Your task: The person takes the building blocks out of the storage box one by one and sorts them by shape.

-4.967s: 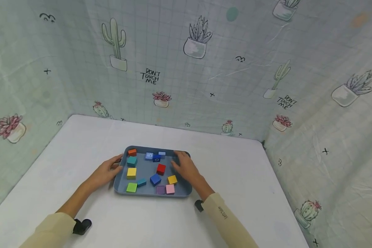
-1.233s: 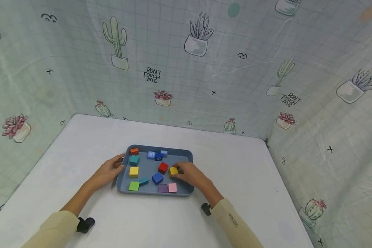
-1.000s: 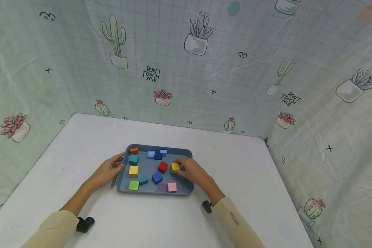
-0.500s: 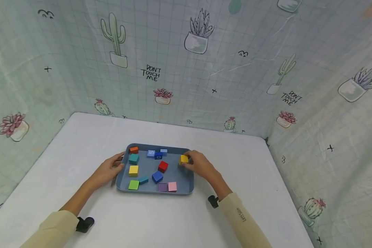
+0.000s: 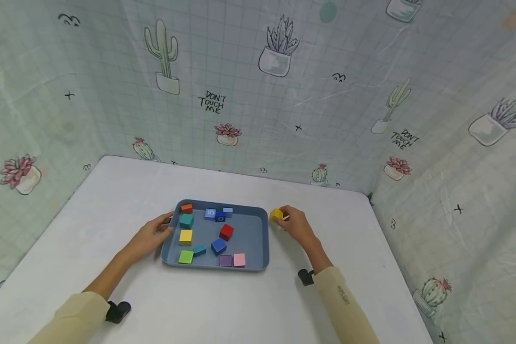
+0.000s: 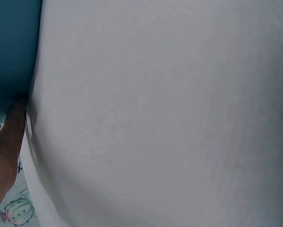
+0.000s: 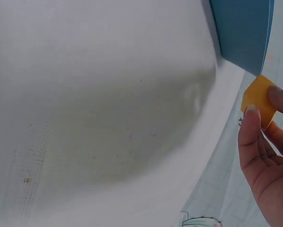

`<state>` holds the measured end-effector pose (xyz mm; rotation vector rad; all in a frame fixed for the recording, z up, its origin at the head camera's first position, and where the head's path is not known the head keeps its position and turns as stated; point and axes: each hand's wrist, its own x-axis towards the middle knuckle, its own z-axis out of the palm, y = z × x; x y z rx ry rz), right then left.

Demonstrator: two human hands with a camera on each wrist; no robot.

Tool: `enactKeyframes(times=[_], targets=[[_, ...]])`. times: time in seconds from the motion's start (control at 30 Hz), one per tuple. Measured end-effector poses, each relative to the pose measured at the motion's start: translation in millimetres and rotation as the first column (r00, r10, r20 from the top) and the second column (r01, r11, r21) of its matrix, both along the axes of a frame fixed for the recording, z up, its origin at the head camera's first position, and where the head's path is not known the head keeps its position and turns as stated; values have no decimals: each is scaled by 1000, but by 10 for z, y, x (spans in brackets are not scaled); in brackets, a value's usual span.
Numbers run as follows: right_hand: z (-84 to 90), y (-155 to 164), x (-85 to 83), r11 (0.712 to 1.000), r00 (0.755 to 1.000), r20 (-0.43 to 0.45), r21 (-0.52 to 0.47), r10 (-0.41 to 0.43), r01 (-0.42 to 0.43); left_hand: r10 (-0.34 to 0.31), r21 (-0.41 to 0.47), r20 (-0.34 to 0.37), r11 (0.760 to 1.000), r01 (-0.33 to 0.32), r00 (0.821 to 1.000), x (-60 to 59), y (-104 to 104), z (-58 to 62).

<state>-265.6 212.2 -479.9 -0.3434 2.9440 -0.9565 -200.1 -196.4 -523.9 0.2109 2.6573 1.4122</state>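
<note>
In the head view my right hand (image 5: 298, 225) pinches a yellow toy block (image 5: 276, 214) between thumb and fingers, just outside the tray's right rim. The right wrist view shows this yellow block (image 7: 259, 100) in the fingertips, near the tray's outer wall (image 7: 241, 33). My left hand (image 5: 147, 239) rests against the left side of the blue-grey tray (image 5: 255, 239), its fingers extended and touching the wall. In the left wrist view one finger (image 6: 13, 125) lies along the tray's side (image 6: 11, 52); most of that hand is out of frame.
Inside the tray are several blocks, among them a red block (image 5: 226, 232), a blue block (image 5: 218, 246), a pink block (image 5: 239, 260), another yellow block (image 5: 186, 237) and a green block (image 5: 186, 257). A white table (image 5: 189, 306) bears the tray; a patterned cloth (image 5: 249, 95) hangs behind.
My right hand has taken hold of the yellow block in the tray and carried it right, past the rim. The left hand stays at the tray's left side.
</note>
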Motion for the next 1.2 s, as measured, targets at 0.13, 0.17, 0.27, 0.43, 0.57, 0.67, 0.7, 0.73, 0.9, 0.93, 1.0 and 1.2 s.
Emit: enactKeyframes(times=[0.13,0.17,0.27,0.43,0.57,0.67,0.7,0.73,0.9,0.93,1.0,1.2], targets=[[-14,44,-11,1000,1000,-3,25,-16,16,6,0,1,1000,-6,1000,0,-1,-5],[-18,49,-11,999,1000,-6,52,-16,16,7,1,1,1000,-7,1000,0,-1,-8],[-39,55,2,992,1000,12,124,-25,23,15,7,2,1000,-15,1000,3,1,-20],[-115,64,44,986,996,85,168,-32,17,13,8,16,1000,-13,1000,19,3,-39],[-168,69,62,988,996,86,152,-30,16,10,6,13,1000,-10,1000,17,-3,-48],[-186,76,66,989,997,75,144,-32,20,7,4,2,1000,-7,1000,8,-7,-44],[-190,79,66,990,997,75,141,-32,22,6,4,-1,1000,-6,1000,5,-9,-43],[-196,84,68,991,996,77,135,-32,21,6,6,0,1000,-6,1000,6,-8,-39],[-246,83,81,994,998,64,107,-14,7,9,11,6,1000,-9,1000,20,-21,-37],[-257,83,82,994,998,57,107,-7,1,10,12,8,1000,-10,1000,19,-22,-40],[-271,82,83,994,999,51,112,-7,1,10,10,6,1000,-10,1000,10,-23,-49],[-249,72,95,994,996,87,105,-25,16,7,18,8,1000,-8,1000,-9,-23,-64]])
